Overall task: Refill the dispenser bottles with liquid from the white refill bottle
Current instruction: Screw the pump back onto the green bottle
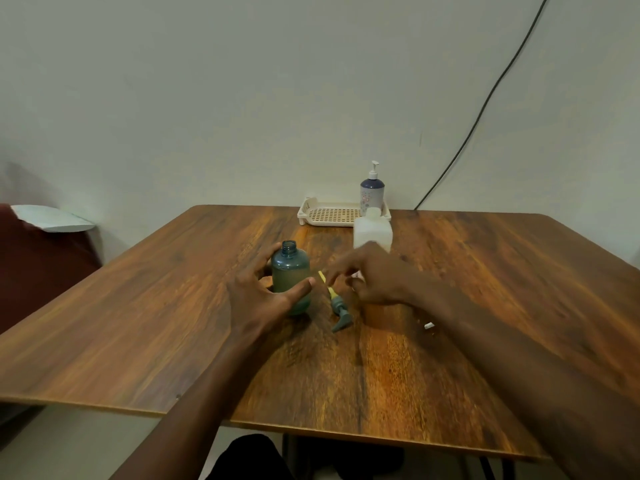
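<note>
the small blue-green bottle stands upright near the middle of the wooden table, its neck open with no cap on it and a cloudy liquid inside. the left hand curls around it from the left, fingers spread wide, the thumb lying across the front of the bottle and the other fingers reaching behind; the grasp is loose and wide, touching the bottle rather than squeezing it. just to the right of the bottle its pump top lies flat on the table, grey head toward the person and yellowish tube pointing away. the right hand hovers just above the tube end, palm down, fingers loosely bent and apart, and it is too blurred to tell whether the fingertips touch the tube. the white refill bottle stands upright just behind that hand, cap on. behind it a cream slotted tray sits at the far table edge, with a dark-topped pump bottle standing in its right end. a small white scrap lies beside the right forearm. both forearms stretch forward over the near table edge.
</note>
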Demonstrator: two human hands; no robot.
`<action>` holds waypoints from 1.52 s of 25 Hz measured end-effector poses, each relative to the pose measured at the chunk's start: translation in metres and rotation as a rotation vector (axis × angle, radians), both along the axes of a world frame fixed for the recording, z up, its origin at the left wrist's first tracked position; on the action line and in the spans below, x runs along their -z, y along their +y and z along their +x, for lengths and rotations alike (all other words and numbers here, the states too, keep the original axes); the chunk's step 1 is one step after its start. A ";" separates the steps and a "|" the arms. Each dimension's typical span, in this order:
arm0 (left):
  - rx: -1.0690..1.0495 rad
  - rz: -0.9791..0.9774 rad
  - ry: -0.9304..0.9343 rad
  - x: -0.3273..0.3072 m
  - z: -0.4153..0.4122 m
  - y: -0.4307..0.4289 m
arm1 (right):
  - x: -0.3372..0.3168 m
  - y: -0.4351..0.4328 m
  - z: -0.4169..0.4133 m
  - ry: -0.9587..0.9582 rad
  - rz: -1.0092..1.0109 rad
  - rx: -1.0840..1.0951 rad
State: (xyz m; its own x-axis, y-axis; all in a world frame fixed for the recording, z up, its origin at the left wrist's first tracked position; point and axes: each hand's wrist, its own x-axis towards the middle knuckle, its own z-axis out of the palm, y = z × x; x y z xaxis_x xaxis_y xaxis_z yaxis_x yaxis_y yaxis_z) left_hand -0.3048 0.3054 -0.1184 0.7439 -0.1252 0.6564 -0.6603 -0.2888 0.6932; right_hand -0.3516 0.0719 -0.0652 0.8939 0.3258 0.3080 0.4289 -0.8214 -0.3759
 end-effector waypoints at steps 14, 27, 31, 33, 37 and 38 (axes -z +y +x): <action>-0.007 0.014 0.033 0.008 -0.004 0.017 | -0.011 0.033 0.008 -0.330 0.249 0.047; -0.007 0.046 0.085 0.003 -0.005 -0.005 | -0.065 0.035 -0.001 -0.557 0.885 0.181; 0.008 0.061 0.065 -0.003 -0.008 -0.009 | -0.064 0.039 -0.002 -0.512 0.851 0.148; 0.030 0.043 0.039 -0.010 -0.014 -0.012 | -0.062 0.041 -0.002 -0.443 0.816 0.138; 0.052 -0.006 -0.021 -0.030 -0.021 -0.017 | -0.060 0.041 -0.003 -0.300 0.764 0.093; 0.058 -0.011 -0.031 -0.035 -0.021 -0.018 | -0.061 0.042 -0.003 -0.265 0.745 0.083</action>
